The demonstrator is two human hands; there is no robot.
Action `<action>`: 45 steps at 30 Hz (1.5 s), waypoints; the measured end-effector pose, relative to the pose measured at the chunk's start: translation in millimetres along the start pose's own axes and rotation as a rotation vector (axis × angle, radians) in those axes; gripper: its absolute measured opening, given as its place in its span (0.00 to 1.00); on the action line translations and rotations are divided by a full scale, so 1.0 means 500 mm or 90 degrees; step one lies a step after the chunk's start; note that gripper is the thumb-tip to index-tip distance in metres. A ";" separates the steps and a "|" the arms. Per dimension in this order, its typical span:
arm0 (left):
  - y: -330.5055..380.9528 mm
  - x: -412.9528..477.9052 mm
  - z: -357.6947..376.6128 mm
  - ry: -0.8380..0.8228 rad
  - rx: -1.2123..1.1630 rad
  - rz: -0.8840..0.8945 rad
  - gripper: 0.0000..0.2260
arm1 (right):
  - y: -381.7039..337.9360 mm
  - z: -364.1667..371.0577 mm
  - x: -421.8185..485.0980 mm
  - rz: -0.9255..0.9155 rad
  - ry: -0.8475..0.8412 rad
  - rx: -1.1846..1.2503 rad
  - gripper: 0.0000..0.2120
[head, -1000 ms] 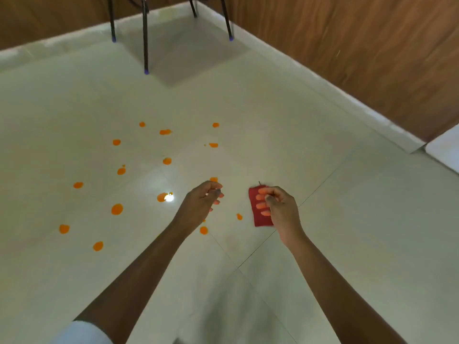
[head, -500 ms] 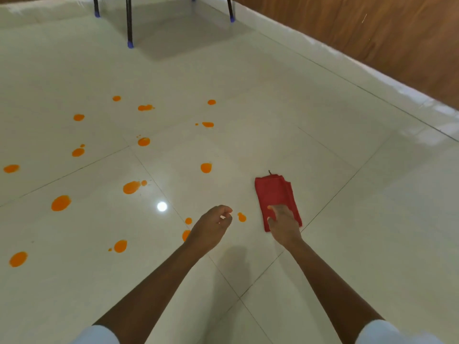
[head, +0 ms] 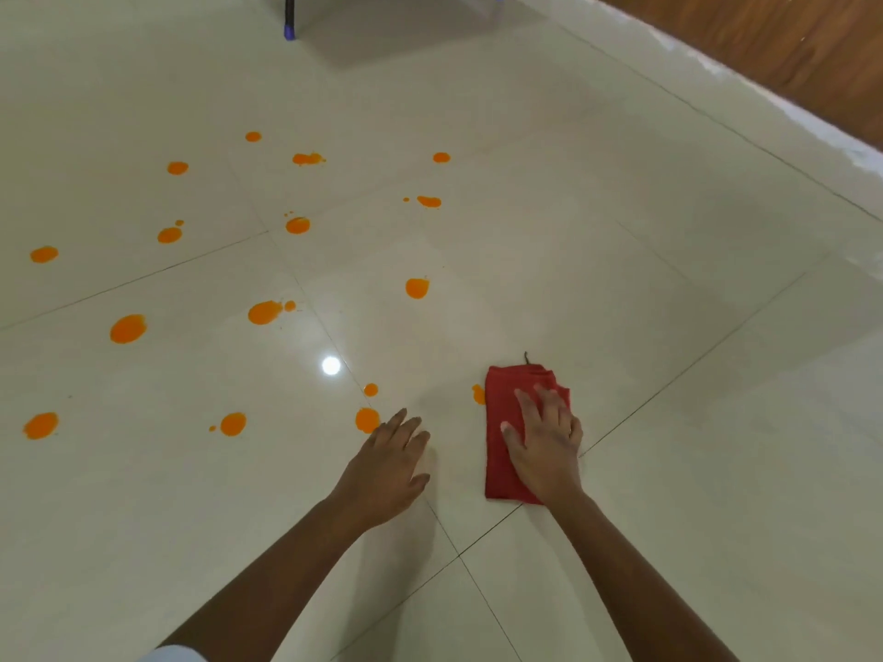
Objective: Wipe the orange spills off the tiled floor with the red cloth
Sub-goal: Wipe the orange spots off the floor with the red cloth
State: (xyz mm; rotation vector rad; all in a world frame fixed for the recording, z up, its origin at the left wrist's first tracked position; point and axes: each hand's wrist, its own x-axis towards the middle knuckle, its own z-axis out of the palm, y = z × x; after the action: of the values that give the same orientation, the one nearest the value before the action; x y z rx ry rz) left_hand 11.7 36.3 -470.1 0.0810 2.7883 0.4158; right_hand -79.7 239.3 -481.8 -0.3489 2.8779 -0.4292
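Observation:
A folded red cloth (head: 502, 413) lies flat on the pale tiled floor (head: 621, 327). My right hand (head: 544, 446) presses down on it with fingers spread. One small orange spill (head: 478, 394) touches the cloth's left edge. My left hand (head: 389, 463) rests flat on the tile beside it, fingers apart, holding nothing, just right of another spill (head: 367, 419). Several more orange spills (head: 264, 312) are scattered across the floor to the left and farther away, such as one ahead of the cloth (head: 417, 287).
A dark chair leg with a blue foot (head: 289, 21) stands at the far top. A white skirting (head: 716, 74) and wood-panelled wall (head: 788, 45) run along the right. A bright light reflection (head: 331, 365) glints on the tile.
The view has dropped closer to the floor. The cloth went from hanging in my right hand to lying flat under my palm. My left hand came down onto the tile.

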 end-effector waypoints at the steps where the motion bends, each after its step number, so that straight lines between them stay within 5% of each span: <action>1: -0.012 -0.006 0.001 0.008 0.012 -0.005 0.26 | 0.001 0.015 0.009 0.002 -0.022 -0.027 0.33; 7: -0.103 -0.050 0.042 0.022 0.137 -0.034 0.44 | -0.068 0.109 -0.059 -0.155 -0.034 -0.108 0.26; 10: -0.133 -0.064 0.060 0.033 0.159 -0.076 0.45 | -0.107 0.118 0.054 -0.249 0.001 -0.130 0.25; 14: -0.142 -0.068 0.065 0.047 0.150 -0.129 0.45 | -0.055 0.082 0.156 -0.043 -0.013 -0.121 0.25; 17: -0.140 -0.081 0.074 0.059 0.126 -0.164 0.45 | -0.046 0.102 0.040 0.008 0.053 -0.128 0.27; 21: -0.141 -0.090 0.078 0.073 0.091 -0.205 0.44 | -0.189 0.169 -0.118 -0.239 -0.001 -0.096 0.27; 24: -0.173 -0.106 0.078 0.077 0.107 -0.222 0.42 | -0.264 0.185 -0.008 -0.396 -0.012 -0.111 0.23; 28: -0.211 -0.126 0.076 0.056 0.114 -0.204 0.43 | -0.219 0.153 0.132 -0.223 0.022 -0.139 0.25; 32: -0.204 -0.129 0.078 0.046 0.084 -0.217 0.42 | -0.158 0.145 0.001 -0.084 0.071 -0.115 0.25; 35: -0.203 -0.128 0.079 0.035 0.078 -0.212 0.43 | -0.242 0.188 -0.110 -0.269 0.016 -0.106 0.25; 38: -0.212 -0.129 0.071 0.038 0.096 -0.212 0.45 | -0.331 0.197 0.021 -0.424 -0.005 -0.109 0.22; 42: -0.229 -0.152 0.064 0.041 0.105 -0.212 0.42 | -0.268 0.167 0.159 -0.172 0.000 -0.129 0.25; 45: -0.240 -0.184 0.075 0.054 0.082 -0.241 0.41 | -0.226 0.167 0.044 -0.097 0.081 -0.087 0.24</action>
State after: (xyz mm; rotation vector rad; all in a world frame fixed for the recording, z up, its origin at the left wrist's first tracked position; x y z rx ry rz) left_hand 109.8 -77.7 -511.2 -0.4384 2.8210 0.1479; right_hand -57.7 107.0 -528.9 -0.5872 3.0242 -0.2885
